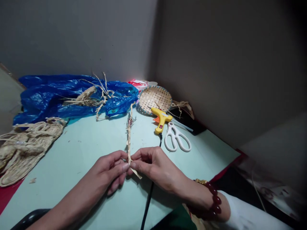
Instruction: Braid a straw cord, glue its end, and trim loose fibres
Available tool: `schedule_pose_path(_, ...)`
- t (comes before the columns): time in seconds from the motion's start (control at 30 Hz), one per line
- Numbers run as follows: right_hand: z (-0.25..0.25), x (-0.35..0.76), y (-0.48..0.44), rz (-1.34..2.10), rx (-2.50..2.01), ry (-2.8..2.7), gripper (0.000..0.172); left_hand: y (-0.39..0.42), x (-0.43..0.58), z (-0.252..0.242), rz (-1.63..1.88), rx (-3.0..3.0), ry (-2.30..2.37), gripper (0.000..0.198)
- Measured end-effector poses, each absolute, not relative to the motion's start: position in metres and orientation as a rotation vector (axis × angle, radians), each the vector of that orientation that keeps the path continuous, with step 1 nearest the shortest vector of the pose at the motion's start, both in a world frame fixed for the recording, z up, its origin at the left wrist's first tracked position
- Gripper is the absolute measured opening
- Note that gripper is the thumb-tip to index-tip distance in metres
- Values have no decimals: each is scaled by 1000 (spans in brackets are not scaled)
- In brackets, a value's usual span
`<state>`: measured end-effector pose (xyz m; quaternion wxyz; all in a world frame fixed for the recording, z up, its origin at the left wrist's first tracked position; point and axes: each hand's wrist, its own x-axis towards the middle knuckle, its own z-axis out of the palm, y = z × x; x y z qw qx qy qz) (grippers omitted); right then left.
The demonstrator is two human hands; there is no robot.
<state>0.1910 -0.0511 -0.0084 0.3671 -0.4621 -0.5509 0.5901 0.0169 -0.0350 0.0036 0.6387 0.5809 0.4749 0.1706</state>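
Observation:
A pale braided straw cord (129, 140) runs away from me over the light green tabletop, its near end pinched between both hands. My left hand (112, 172) grips it from the left with thumb and fingers closed. From the other side, my right hand (153, 166) pinches the same spot, fingertips almost touching those of the left. A short loose tail of the cord sticks out below the fingers. Beyond the right hand lie white-handled scissors (177, 139) and a yellow glue gun (161, 119), whose black cable passes beneath the right hand.
Woven straw sandals or soles (31, 147) lie at the left edge. At the back is a crumpled blue plastic bag (55, 95) with straw strands (86, 95) on it. A woven basket (155, 98) stands at the back, near a dark flat object (200, 127). Walls close off the far side.

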Motion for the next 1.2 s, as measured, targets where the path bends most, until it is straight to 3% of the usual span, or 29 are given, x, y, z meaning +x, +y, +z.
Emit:
schedule_pose_path(0.37,-10,196,-57,1131,-1405,-1879,15,-26,10,3,220,1462,1212,29)
schedule_pose_path(0.57,-6,195,-60,1084,-1561,-1992,21,-26,18,-6,277,1458,1236,29)
schedule_pose_path(0.77,-8,192,-63,892,-1495,-2159,14,-28,21,-3,248,1556,1365,32)
schedule_pose_path(1.03,-9,194,-69,387,-1339,-2223,19,-34,20,-4,228,1691,1427,30)
schedule_pose_path(1.2,-20,185,-74,-69,-1070,-2119,25,-35,22,-5,370,1486,1335,26)
